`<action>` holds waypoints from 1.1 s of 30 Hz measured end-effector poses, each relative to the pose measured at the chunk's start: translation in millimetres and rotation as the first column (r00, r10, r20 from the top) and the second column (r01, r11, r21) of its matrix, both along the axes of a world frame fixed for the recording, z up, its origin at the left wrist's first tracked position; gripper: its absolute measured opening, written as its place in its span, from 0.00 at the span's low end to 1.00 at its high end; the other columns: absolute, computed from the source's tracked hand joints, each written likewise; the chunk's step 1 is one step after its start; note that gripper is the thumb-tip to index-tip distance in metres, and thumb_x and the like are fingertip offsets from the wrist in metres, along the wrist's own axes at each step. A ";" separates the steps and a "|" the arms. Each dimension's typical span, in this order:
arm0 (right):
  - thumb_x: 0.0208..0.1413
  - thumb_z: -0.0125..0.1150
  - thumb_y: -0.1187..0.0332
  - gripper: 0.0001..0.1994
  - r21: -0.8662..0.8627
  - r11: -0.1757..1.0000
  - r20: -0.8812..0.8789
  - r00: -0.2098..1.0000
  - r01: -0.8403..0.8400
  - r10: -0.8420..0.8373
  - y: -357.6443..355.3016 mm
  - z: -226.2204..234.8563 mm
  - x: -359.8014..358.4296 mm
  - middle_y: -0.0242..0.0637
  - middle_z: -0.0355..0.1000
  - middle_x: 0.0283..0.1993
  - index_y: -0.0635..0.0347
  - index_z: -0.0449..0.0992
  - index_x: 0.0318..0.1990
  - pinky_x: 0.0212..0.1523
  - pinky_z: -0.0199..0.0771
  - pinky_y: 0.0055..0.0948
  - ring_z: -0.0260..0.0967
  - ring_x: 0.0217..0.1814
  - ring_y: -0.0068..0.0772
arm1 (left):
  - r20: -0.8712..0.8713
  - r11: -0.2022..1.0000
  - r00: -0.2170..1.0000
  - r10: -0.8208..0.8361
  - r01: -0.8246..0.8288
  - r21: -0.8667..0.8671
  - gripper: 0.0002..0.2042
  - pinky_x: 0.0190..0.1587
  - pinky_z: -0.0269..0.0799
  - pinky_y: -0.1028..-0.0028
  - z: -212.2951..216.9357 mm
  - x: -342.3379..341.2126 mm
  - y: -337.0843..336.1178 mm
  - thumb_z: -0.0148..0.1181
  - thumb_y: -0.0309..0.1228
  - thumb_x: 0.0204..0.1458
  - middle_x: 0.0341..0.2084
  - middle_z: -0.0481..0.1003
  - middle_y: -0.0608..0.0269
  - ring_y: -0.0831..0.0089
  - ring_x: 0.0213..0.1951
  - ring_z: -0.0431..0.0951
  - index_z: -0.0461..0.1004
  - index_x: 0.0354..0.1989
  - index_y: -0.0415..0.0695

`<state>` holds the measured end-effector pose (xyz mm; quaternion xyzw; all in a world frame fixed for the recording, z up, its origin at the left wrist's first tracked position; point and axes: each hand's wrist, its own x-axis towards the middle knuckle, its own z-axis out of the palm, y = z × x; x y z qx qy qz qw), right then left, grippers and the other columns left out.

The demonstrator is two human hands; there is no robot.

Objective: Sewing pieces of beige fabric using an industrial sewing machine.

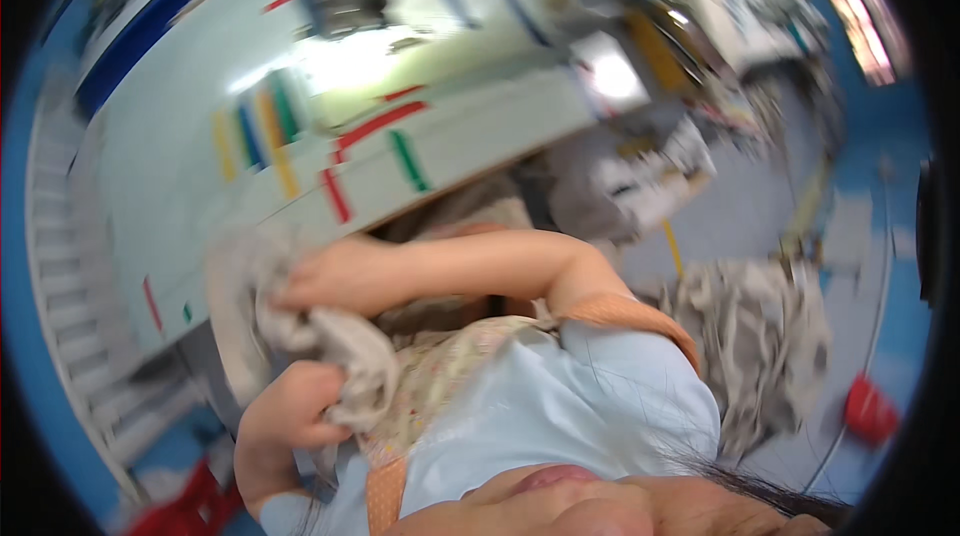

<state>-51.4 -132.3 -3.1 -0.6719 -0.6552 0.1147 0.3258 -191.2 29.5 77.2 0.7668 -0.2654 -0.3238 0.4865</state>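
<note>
A light beige-grey piece of fabric (355, 351) is bunched between my hands at the left front of the sewing table. My left hand (292, 406) is closed on its near side, close to my body. Across my front reaches my right arm, and my right hand (335, 276) grips the same fabric on its far side, by the table's front edge. Part of the fabric hangs to the left of both hands. Motion blurs the right hand and the cloth, so the exact finger positions are unclear.
The pale sewing table (160, 186) bears coloured tape strips (260, 126) and a lit sewing machine (440, 11). Grey-beige cloth (755, 346) hangs at my right. A red object (870, 409) is at far right, and red items (190, 506) lie low at left.
</note>
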 end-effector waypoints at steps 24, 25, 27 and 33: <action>0.45 0.70 0.60 0.21 0.342 -0.891 -0.086 -0.954 -0.299 0.287 -671.1 44.3 -443.4 0.53 0.80 0.45 0.67 0.82 0.43 0.50 0.75 0.48 0.76 0.49 0.57 | 0.293 0.943 0.899 0.325 -0.287 -0.165 0.16 0.47 0.72 0.77 -75.2 173.4 -16.6 0.54 0.20 0.61 0.39 0.78 0.64 0.78 0.41 0.77 0.75 0.57 0.38; 0.45 0.70 0.61 0.22 0.159 -0.936 -0.108 -0.948 -0.314 0.300 -679.7 31.4 -449.9 0.56 0.79 0.45 0.69 0.81 0.43 0.51 0.75 0.49 0.76 0.50 0.58 | 0.317 0.901 0.848 0.425 -0.362 -0.241 0.15 0.48 0.73 0.77 -85.9 183.9 -5.4 0.54 0.21 0.63 0.40 0.78 0.63 0.78 0.42 0.77 0.74 0.57 0.38; 0.45 0.70 0.61 0.22 0.166 -0.942 -0.094 -0.955 -0.293 0.280 -693.9 18.8 -455.0 0.57 0.79 0.45 0.71 0.80 0.43 0.51 0.75 0.49 0.76 0.50 0.58 | 0.301 0.778 0.721 0.624 -0.537 -0.326 0.12 0.50 0.73 0.77 -105.2 195.3 17.0 0.54 0.24 0.65 0.41 0.78 0.62 0.77 0.44 0.78 0.75 0.55 0.35; 0.48 0.66 0.62 0.19 0.245 -0.932 -0.061 -0.964 -0.266 0.259 -682.2 51.9 -424.3 0.58 0.79 0.44 0.69 0.80 0.43 0.49 0.76 0.50 0.76 0.50 0.59 | 0.401 0.728 0.627 0.668 -0.662 -0.179 0.11 0.48 0.72 0.79 -130.6 193.3 49.4 0.55 0.24 0.64 0.41 0.78 0.63 0.79 0.42 0.77 0.78 0.53 0.37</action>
